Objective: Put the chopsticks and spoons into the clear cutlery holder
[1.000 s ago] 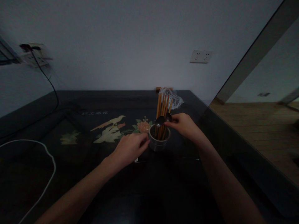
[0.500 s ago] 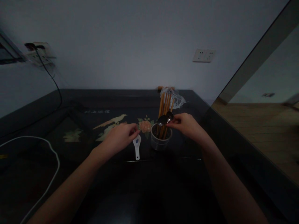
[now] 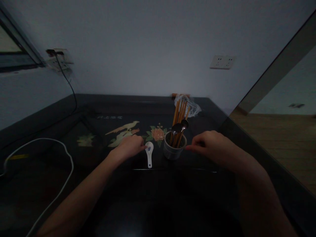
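A white soup spoon (image 3: 149,156) with a small blue mark lies on the dark table, its handle toward me. My left hand (image 3: 130,146) is beside its bowl, fingers curled in, with the thumb tip at the bowl's left edge; no object shows in it. To the right, a light grey cup (image 3: 172,153) holds several wooden chopsticks (image 3: 180,112) and two metal spoons (image 3: 176,128), bowls up. My right hand (image 3: 213,146) is just right of the cup, holding nothing, thumb stretched toward the rim and apart from the bent fingers.
Behind the cup lies a crumpled clear plastic bag (image 3: 191,107) by a brown stick-like object (image 3: 181,95) at the wall. A white cable (image 3: 70,161) curves over the table's left side. A black cord (image 3: 65,77) hangs from a wall socket. Flower and bird pictures decorate the tabletop.
My right hand has let go of a metal spoon and moved right, away from the cup. My left hand is slightly lower beside the soup spoon. The view has shifted a little.
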Demonstrator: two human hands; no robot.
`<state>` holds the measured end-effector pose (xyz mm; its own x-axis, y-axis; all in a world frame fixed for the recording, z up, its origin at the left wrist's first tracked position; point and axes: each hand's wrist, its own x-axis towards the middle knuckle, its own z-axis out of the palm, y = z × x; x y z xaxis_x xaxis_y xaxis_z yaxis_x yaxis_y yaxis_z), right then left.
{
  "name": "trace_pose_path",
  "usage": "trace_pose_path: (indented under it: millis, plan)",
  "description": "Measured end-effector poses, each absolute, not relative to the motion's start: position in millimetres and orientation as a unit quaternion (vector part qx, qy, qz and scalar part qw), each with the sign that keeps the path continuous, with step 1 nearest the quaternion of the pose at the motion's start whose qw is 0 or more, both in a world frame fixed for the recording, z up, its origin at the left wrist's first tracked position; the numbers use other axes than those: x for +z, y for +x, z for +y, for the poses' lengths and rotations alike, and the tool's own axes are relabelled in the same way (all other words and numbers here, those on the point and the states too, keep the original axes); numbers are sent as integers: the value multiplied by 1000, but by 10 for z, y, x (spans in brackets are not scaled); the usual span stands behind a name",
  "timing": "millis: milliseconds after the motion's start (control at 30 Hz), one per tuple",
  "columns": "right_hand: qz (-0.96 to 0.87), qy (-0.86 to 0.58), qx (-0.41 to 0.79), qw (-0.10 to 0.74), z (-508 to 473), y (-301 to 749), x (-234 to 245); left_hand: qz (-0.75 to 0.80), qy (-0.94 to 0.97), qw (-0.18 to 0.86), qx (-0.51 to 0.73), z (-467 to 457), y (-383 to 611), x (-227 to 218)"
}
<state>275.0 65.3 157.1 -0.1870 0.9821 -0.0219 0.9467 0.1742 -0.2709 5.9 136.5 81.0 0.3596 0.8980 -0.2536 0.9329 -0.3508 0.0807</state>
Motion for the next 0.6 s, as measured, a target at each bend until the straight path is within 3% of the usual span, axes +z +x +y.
trace_pose_path:
  millis: [133, 333, 600]
  plan:
    - [-816, -566, 114, 32, 441, 2478, 1599, 559, 813, 132, -99, 1335, 138, 736]
    - [-853, -490, 143, -109, 333, 2002, 1534, 569, 805, 138, -101, 1295, 227, 621]
    - [-862, -471, 137, -128, 359, 1872, 1327, 564, 797, 187, -107, 1317, 242, 604]
